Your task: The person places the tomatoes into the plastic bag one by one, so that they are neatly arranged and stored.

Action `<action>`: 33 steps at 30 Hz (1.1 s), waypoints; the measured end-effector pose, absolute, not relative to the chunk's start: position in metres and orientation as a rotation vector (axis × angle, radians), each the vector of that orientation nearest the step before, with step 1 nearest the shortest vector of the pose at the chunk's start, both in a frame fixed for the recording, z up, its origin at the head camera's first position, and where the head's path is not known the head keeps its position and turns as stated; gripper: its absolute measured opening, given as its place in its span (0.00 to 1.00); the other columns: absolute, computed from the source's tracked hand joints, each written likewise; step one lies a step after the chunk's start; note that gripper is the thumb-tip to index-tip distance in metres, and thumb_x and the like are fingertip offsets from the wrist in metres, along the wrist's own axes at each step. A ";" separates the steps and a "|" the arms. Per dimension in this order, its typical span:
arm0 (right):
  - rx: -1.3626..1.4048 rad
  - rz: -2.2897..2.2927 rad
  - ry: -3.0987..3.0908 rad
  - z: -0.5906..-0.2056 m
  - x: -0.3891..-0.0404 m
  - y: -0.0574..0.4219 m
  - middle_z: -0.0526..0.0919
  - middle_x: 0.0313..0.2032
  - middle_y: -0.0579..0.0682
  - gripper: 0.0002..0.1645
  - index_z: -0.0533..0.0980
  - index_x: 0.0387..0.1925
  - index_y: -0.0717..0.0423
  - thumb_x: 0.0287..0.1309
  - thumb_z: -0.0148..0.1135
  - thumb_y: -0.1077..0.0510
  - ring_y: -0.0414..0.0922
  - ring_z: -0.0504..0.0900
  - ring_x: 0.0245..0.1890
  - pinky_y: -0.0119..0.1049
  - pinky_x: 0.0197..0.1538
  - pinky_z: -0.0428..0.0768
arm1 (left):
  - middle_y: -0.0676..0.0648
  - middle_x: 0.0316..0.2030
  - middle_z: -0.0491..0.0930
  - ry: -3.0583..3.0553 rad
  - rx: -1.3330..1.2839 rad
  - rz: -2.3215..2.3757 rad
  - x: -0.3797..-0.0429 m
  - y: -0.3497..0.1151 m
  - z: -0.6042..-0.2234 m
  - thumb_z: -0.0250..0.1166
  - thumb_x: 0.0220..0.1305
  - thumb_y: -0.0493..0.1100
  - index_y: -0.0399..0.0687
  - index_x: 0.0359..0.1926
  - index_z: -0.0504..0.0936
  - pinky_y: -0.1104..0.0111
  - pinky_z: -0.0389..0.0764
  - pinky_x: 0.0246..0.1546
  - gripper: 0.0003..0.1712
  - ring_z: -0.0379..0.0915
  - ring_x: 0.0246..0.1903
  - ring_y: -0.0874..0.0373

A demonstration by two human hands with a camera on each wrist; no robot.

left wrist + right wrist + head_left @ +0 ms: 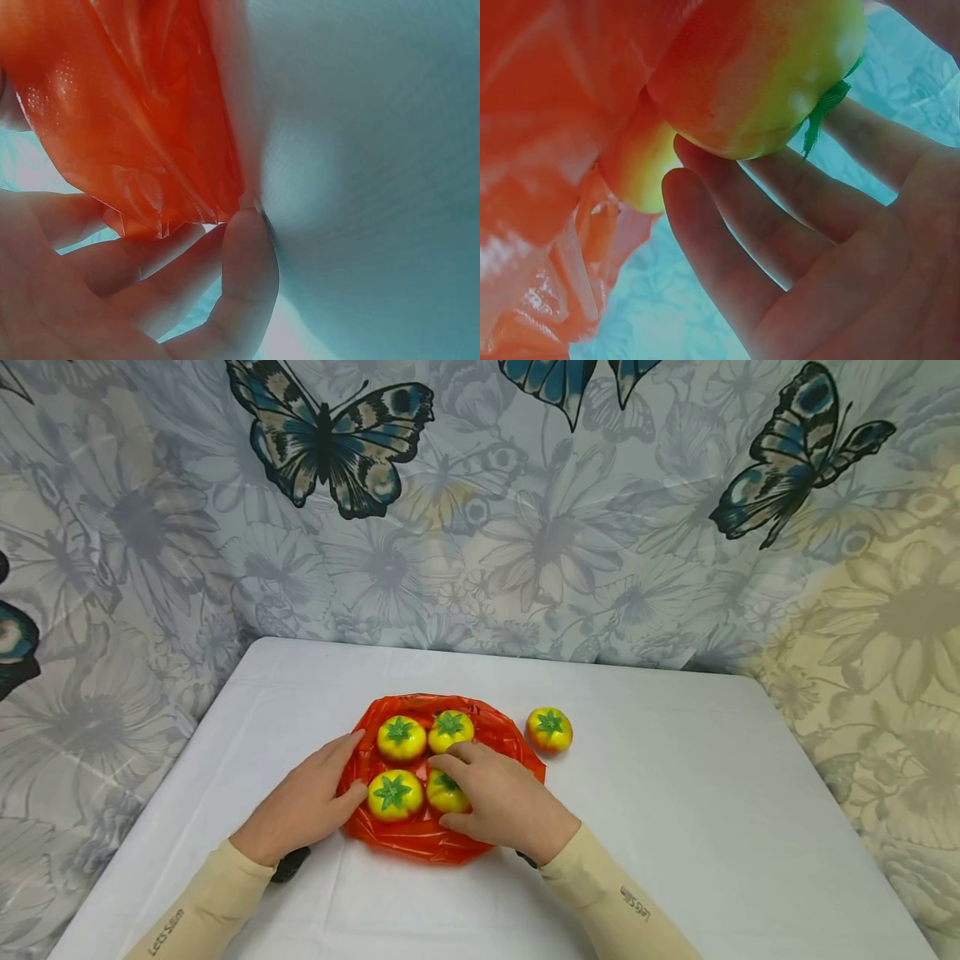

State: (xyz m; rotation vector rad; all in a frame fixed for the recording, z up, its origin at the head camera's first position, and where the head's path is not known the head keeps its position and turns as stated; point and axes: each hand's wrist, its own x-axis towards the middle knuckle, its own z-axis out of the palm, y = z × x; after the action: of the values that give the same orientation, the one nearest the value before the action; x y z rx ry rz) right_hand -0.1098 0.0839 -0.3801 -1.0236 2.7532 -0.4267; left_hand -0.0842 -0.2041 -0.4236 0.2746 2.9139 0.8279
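Observation:
A red plastic bag [420,843] lies spread on the white table, with yellow-and-red tomatoes on it, each topped by a green star-shaped calyx. Two are at the back, a left one [401,739] and a right one [450,727]; a third tomato [395,795] sits front left. My right hand [502,793] is over the front-right tomato [447,793], partly covering it. In the right wrist view its extended fingers [780,202] lie along that fruit, the thumb standing off. At the bag's left edge, my left hand [311,793] touches the plastic with loosely bent fingers [251,270].
Another tomato [550,730] stands on the table just beyond the bag's right side. The white-covered table [712,793] meets a wall cloth [465,543] printed with flowers and butterflies at its back and sides.

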 end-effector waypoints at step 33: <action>-1.082 -0.323 2.736 -0.390 -0.107 0.078 0.83 0.61 0.47 0.36 0.78 0.69 0.47 0.61 0.80 0.46 0.45 0.83 0.60 0.40 0.65 0.87 | 0.36 0.82 0.63 2.906 0.282 0.832 -0.085 -0.205 -0.425 0.59 0.77 0.49 0.40 0.85 0.57 0.36 0.70 0.76 0.43 0.64 0.78 0.34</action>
State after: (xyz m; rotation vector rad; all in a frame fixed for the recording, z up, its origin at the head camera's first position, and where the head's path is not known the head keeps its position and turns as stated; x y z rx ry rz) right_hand -0.1072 0.0779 -0.3903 -1.0823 2.7362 -0.3227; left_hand -0.0855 -0.2045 -0.4248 0.2817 2.9064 0.8322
